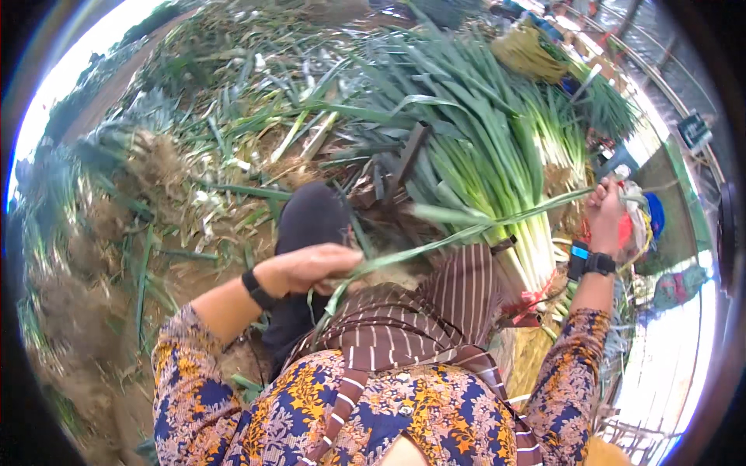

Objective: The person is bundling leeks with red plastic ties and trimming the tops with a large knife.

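Note:
A long, flat green strip (435,245) is stretched across my lap between both hands. My left hand (315,264) has its fingers closed around the strip's left part, and a loose tail hangs below it. Farther right and higher up, my right hand (606,211) grips the other end in a fist. Behind the strip lies a large bundle of leeks (478,155), green leaves pointing away and white stalks toward me. Red ties (536,299) show near the bundle's lower end. Whether the strip is plastic or a leaf I cannot tell.
Loose leeks and leaf scraps (233,116) cover the ground ahead and left. A dark metal bar (409,151) stands up beside the bundle. A yellowish sack (532,54) lies at the far right, and colourful bags (641,221) are by my right hand.

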A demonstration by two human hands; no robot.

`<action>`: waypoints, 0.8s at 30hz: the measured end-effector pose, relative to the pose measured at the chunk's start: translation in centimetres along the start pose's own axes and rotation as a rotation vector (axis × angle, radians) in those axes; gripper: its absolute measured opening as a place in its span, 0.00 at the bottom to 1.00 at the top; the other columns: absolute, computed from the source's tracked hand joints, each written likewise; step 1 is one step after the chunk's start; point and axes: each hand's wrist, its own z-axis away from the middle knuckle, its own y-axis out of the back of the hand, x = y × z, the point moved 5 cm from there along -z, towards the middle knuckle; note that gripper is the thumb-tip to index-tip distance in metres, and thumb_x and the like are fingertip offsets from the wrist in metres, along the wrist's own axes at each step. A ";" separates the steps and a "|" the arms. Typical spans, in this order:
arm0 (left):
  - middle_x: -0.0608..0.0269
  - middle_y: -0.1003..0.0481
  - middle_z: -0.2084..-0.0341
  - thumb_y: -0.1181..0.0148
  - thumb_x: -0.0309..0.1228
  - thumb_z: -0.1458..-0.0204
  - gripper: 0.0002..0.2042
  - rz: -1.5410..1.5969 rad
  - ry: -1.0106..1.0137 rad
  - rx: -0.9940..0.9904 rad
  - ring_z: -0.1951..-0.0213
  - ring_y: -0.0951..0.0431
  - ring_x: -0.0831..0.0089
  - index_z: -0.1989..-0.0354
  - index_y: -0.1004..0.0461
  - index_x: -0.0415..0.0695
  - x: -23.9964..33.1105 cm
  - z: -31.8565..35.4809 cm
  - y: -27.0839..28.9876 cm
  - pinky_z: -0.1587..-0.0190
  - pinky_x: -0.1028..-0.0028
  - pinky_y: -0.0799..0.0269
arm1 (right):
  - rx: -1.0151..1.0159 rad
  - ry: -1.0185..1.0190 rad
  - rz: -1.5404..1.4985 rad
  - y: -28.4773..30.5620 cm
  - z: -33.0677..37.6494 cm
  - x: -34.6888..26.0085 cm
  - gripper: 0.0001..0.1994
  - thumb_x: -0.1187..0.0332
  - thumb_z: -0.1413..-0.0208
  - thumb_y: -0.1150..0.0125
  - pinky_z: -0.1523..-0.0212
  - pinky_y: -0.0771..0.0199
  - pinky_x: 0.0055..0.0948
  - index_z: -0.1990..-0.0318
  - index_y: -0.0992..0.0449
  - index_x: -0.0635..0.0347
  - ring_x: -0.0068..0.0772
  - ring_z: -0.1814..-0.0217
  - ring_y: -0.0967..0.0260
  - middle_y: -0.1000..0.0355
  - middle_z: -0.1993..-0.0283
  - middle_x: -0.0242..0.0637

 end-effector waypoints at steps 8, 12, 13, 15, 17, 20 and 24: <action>0.74 0.33 0.83 0.55 0.36 0.41 0.15 -0.359 -0.152 0.215 0.81 0.39 0.88 0.68 0.25 0.38 -0.5 0.9 -4.1 0.80 0.83 0.45 | 0.225 0.005 0.245 7.1 -2.5 4.3 0.12 0.54 0.42 0.53 0.85 0.48 0.22 0.72 0.33 0.50 0.18 0.87 0.50 0.46 0.85 0.22; 0.60 0.34 0.84 0.55 0.26 0.45 0.09 -0.716 -0.320 0.329 0.81 0.35 0.74 0.71 0.29 0.35 0.6 -0.7 -5.7 0.77 0.73 0.39 | 0.567 0.235 0.824 13.8 -2.4 4.4 0.20 0.51 0.43 0.58 0.76 0.39 0.37 0.74 0.28 0.56 0.34 0.78 0.37 0.33 0.80 0.35; 0.56 0.35 0.84 0.56 0.24 0.47 0.08 -0.885 -0.308 0.316 0.80 0.33 0.71 0.74 0.31 0.35 -0.2 -0.5 -5.0 0.76 0.71 0.39 | 0.623 0.333 0.908 12.8 -1.4 5.3 0.24 0.50 0.42 0.61 0.71 0.36 0.40 0.77 0.27 0.58 0.38 0.75 0.35 0.31 0.79 0.39; 0.64 0.37 0.87 0.55 0.25 0.47 0.10 -0.962 -0.316 0.283 0.83 0.36 0.77 0.76 0.30 0.35 -0.5 0.2 -5.1 0.80 0.76 0.43 | 0.552 0.112 0.956 12.4 -0.1 7.7 0.24 0.49 0.42 0.62 0.69 0.37 0.44 0.74 0.28 0.60 0.41 0.72 0.35 0.31 0.77 0.41; 0.69 0.32 0.87 0.53 0.29 0.45 0.12 -0.722 -0.162 0.438 0.84 0.37 0.83 0.75 0.29 0.33 -0.8 0.8 -5.5 0.82 0.78 0.45 | 0.758 0.183 1.253 13.9 1.9 10.3 0.23 0.51 0.42 0.63 0.72 0.38 0.44 0.74 0.31 0.60 0.42 0.74 0.35 0.33 0.79 0.40; 0.69 0.37 0.87 0.52 0.29 0.46 0.11 -0.811 -0.108 0.292 0.79 0.39 0.83 0.75 0.30 0.35 -2.4 -0.6 -4.9 0.78 0.78 0.44 | 0.994 0.128 0.330 25.5 2.1 15.6 0.17 0.57 0.43 0.61 0.81 0.38 0.33 0.75 0.33 0.58 0.34 0.82 0.39 0.37 0.82 0.36; 0.67 0.34 0.85 0.51 0.24 0.48 0.07 -0.884 -0.091 0.182 0.78 0.36 0.82 0.74 0.29 0.35 -2.4 0.4 -2.5 0.77 0.78 0.41 | 0.809 -0.075 -0.467 24.1 5.3 21.6 0.14 0.59 0.45 0.55 0.87 0.43 0.27 0.79 0.37 0.55 0.28 0.88 0.44 0.41 0.86 0.31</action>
